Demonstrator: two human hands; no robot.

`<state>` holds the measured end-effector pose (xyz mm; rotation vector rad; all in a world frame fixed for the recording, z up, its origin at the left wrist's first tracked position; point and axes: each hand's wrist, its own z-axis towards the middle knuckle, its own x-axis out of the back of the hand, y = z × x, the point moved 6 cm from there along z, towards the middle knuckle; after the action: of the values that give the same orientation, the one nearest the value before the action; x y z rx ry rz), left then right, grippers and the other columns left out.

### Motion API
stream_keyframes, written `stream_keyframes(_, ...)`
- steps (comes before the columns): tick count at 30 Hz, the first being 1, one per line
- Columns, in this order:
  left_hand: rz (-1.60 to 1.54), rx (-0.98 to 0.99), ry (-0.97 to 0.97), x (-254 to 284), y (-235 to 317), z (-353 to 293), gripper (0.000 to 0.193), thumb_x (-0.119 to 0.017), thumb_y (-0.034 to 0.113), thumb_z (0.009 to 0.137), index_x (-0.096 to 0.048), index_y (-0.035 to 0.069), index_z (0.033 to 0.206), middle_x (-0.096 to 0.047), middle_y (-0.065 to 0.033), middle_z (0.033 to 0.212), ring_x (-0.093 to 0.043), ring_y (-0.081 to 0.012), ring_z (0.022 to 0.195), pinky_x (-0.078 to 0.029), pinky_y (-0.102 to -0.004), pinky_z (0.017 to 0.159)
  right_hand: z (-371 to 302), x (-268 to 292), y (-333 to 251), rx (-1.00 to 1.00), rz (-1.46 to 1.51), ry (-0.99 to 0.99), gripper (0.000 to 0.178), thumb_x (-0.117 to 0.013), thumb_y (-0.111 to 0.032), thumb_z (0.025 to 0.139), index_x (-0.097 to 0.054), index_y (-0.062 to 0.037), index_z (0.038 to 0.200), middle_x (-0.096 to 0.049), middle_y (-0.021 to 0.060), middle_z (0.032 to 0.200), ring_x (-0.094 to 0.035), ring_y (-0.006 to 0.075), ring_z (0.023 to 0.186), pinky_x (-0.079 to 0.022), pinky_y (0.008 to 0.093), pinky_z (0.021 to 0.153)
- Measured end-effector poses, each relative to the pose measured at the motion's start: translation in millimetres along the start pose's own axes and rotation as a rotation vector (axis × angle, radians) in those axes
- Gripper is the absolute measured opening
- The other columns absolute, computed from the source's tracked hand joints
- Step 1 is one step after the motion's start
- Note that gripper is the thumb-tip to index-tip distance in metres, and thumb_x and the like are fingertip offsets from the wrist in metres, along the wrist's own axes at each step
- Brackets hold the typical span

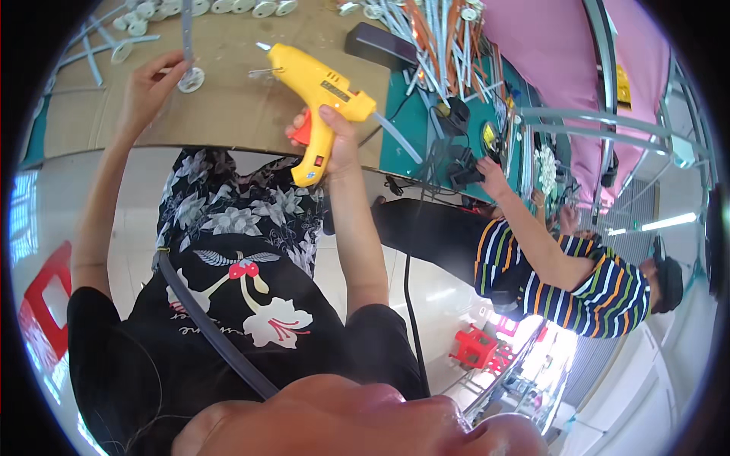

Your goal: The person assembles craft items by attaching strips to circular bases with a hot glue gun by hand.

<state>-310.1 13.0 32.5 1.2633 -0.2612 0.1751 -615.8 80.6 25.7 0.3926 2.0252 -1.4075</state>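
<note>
My right hand (340,137) is wrapped round the handle of a yellow hot glue gun (323,87), its fingers at the red trigger. The nozzle points up and to the left over the cardboard, and a glue stick (398,138) sticks out of the gun's back end. Thumb and fingers of my left hand (157,82) pinch a thin grey stick (187,34) near its lower end. Just below that grip is a round white disc (192,80); whether the stick is joined to it I cannot tell.
A brown cardboard sheet (228,114) covers the table. White discs (137,26) and pale sticks (93,57) lie far left. Beyond the gun are a dark box (380,45) and bundled sticks (445,45). At right, a person in a striped shirt (563,277) works at the green tabletop (399,121).
</note>
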Motion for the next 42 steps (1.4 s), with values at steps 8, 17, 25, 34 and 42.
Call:
stream_keyframes(8,-0.098,0.061,0.038,-8,-5,-5,0.028,-0.058,0.017,0.09,-0.061,0.001,0.112,-0.064,-0.0024,0.101,-0.058,-0.0068,0.086,-0.045,-0.0204,0.077,0,4,6,-0.038,0.047,-0.06,0.032,-0.059,-0.028,0.081,-0.055,0.0025,0.089,-0.061,0.0165,0.079,-0.063,0.0329,0.074,-0.057,0.0366,0.06)
stream_keyframes(17,-0.049,0.157,0.019,-5,1,-8,0.031,-0.058,0.022,0.09,-0.06,0.002,0.114,-0.063,-0.0026,0.105,-0.055,-0.0061,0.095,-0.043,-0.0197,0.082,-3,-1,5,-0.062,0.174,-0.088,0.033,-0.058,-0.028,0.082,-0.056,0.003,0.092,-0.06,0.0169,0.081,-0.063,0.0331,0.076,-0.057,0.0375,0.061)
stream_keyframes(25,-0.156,0.266,-0.054,-2,-18,-11,0.034,-0.059,0.022,0.089,-0.058,0.001,0.117,-0.061,-0.0036,0.108,-0.056,-0.0089,0.098,-0.044,-0.022,0.086,-3,-1,5,-0.056,0.204,-0.097,0.032,-0.057,-0.027,0.082,-0.056,0.0034,0.093,-0.061,0.0184,0.082,-0.064,0.0344,0.077,-0.057,0.0388,0.061)
stream_keyframes(34,-0.016,0.224,-0.101,-6,-4,4,0.034,-0.059,0.023,0.089,-0.059,0.001,0.114,-0.063,-0.0038,0.102,-0.057,-0.0088,0.094,-0.044,-0.0225,0.083,3,1,0,-0.053,0.239,-0.084,0.034,-0.058,-0.028,0.083,-0.056,0.0036,0.095,-0.062,0.0188,0.084,-0.064,0.0344,0.077,-0.057,0.0409,0.063)
stream_keyframes(42,0.254,-0.007,0.03,-13,16,-9,0.029,-0.066,0.02,0.078,-0.064,0.005,0.103,-0.067,-0.0097,0.093,-0.063,-0.0175,0.084,-0.049,-0.0286,0.077,-7,13,13,-0.038,0.051,-0.013,0.043,-0.055,-0.036,0.085,-0.047,0.0011,0.105,-0.051,0.0124,0.091,-0.05,0.0256,0.084,-0.048,0.0381,0.071)
